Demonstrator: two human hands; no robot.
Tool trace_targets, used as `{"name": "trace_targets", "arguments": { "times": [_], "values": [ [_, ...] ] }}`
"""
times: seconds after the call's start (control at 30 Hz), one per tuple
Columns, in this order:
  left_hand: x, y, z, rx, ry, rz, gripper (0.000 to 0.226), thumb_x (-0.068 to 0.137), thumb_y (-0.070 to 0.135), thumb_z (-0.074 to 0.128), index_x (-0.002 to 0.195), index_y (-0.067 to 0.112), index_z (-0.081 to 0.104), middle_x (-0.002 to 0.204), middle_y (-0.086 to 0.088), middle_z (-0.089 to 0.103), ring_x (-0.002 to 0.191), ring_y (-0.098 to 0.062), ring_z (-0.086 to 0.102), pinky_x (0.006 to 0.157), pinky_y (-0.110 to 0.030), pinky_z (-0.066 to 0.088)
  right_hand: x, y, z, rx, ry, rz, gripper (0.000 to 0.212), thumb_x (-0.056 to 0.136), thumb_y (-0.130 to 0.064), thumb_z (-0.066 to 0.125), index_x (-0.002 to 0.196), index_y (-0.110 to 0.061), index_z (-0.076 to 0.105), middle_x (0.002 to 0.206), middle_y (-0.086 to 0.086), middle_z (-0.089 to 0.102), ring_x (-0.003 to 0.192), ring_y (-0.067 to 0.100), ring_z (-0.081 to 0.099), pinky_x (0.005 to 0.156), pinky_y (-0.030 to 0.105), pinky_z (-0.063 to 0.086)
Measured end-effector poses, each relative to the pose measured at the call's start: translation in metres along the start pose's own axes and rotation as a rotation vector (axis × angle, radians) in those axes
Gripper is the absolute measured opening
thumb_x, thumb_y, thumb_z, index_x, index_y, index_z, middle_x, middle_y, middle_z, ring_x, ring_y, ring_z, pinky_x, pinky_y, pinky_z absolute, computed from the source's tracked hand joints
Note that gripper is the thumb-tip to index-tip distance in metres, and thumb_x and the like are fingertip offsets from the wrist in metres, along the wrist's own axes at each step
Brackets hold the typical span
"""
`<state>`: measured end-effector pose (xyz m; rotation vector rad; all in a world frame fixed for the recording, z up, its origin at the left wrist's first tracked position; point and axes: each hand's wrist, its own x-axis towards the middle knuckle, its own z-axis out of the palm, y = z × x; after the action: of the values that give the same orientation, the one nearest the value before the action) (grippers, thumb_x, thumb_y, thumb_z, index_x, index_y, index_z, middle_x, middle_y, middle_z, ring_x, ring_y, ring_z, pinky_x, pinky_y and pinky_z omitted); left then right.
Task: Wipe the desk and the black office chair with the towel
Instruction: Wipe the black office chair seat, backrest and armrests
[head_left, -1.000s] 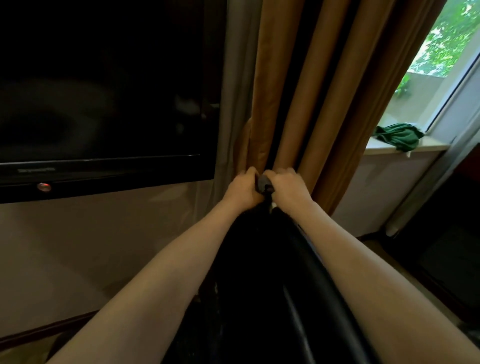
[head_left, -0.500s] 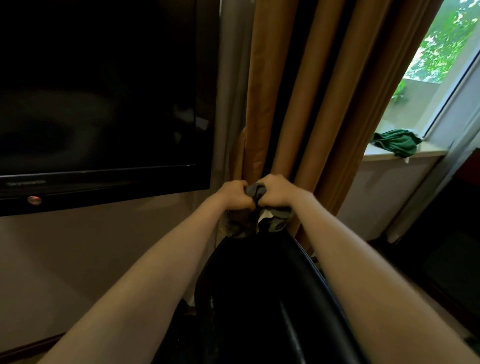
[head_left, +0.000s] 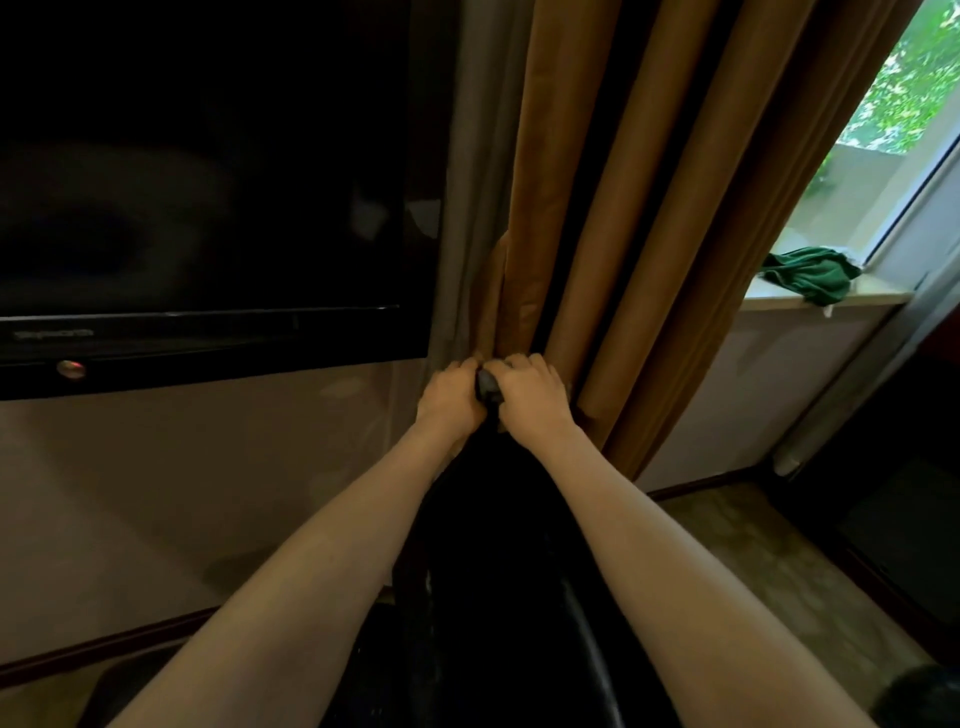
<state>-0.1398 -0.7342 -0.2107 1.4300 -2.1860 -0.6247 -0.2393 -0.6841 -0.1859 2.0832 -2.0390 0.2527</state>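
The black office chair (head_left: 498, 587) stands right below me, its glossy back running from the bottom of the view up to my hands. A grey towel (head_left: 488, 387) is bunched at the top edge of the chair back. My left hand (head_left: 449, 397) and my right hand (head_left: 532, 395) grip it side by side with curled fingers, knuckles nearly touching. Only a small dark fold of the towel shows between them; the rest is hidden under the hands. The desk is out of view.
A large black TV (head_left: 208, 182) hangs on the wall at the left. Brown curtains (head_left: 623, 208) hang just behind the chair. A green cloth (head_left: 815, 273) lies on the windowsill (head_left: 779, 301) at the right. Patterned floor shows at the lower right.
Both hands with the towel pulled back along the chair's top edge half a second ago, showing more of the towel, then pushed forward again to the curtain. Less towel shows now.
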Motion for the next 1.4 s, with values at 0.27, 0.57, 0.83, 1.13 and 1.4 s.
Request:
{"name": "trace_targets", "arguments": {
  "times": [0.27, 0.57, 0.83, 1.13, 1.4],
  "values": [
    [-0.075, -0.052, 0.047, -0.049, -0.220, 0.066, 0.044, 0.086, 0.001, 0.048, 0.130, 0.006, 0.052, 0.131, -0.018, 0.054, 0.119, -0.033, 0.052, 0.098, -0.037, 0.043, -0.085, -0.042, 0.059, 0.035, -0.080, 0.088, 0.040, 0.091, -0.008, 0.044, 0.131, -0.007, 0.051, 0.128, 0.018, 0.051, 0.121, 0.035, 0.043, 0.103, 0.041, 0.031],
    [-0.119, -0.058, 0.074, -0.030, -0.438, 0.111, 0.037, 0.094, 0.010, 0.045, 0.131, 0.003, 0.049, 0.134, -0.019, 0.051, 0.121, -0.032, 0.050, 0.097, -0.033, 0.041, -0.136, -0.039, 0.057, 0.019, -0.216, 0.051, 0.047, 0.087, -0.005, 0.050, 0.133, -0.014, 0.049, 0.134, 0.010, 0.049, 0.125, 0.028, 0.039, 0.103, 0.034, 0.028],
    [-0.152, -0.077, 0.097, 0.025, -0.559, 0.083, 0.041, 0.096, 0.014, 0.042, 0.136, 0.008, 0.043, 0.137, -0.017, 0.047, 0.121, -0.034, 0.047, 0.102, -0.037, 0.039, -0.165, -0.033, 0.090, 0.039, -0.396, -0.087, 0.048, 0.084, -0.004, 0.054, 0.131, -0.014, 0.052, 0.127, 0.010, 0.053, 0.118, 0.027, 0.047, 0.097, 0.033, 0.035],
    [-0.141, -0.075, 0.084, 0.064, -0.554, 0.087, 0.042, 0.095, 0.014, 0.045, 0.137, 0.007, 0.042, 0.133, -0.016, 0.050, 0.119, -0.030, 0.050, 0.096, -0.032, 0.041, -0.154, -0.030, 0.091, 0.089, -0.376, -0.102, 0.048, 0.085, -0.005, 0.056, 0.132, -0.013, 0.051, 0.128, 0.011, 0.053, 0.118, 0.029, 0.046, 0.099, 0.033, 0.031],
    [-0.133, -0.078, 0.035, -0.078, -0.411, 0.065, 0.038, 0.089, 0.016, 0.056, 0.127, 0.012, 0.054, 0.122, -0.013, 0.060, 0.110, -0.027, 0.057, 0.081, -0.025, 0.043, -0.134, -0.061, 0.063, -0.041, -0.218, -0.074, 0.054, 0.088, -0.007, 0.051, 0.141, -0.015, 0.041, 0.138, 0.012, 0.046, 0.122, 0.032, 0.042, 0.100, 0.038, 0.030]
  ]
}}
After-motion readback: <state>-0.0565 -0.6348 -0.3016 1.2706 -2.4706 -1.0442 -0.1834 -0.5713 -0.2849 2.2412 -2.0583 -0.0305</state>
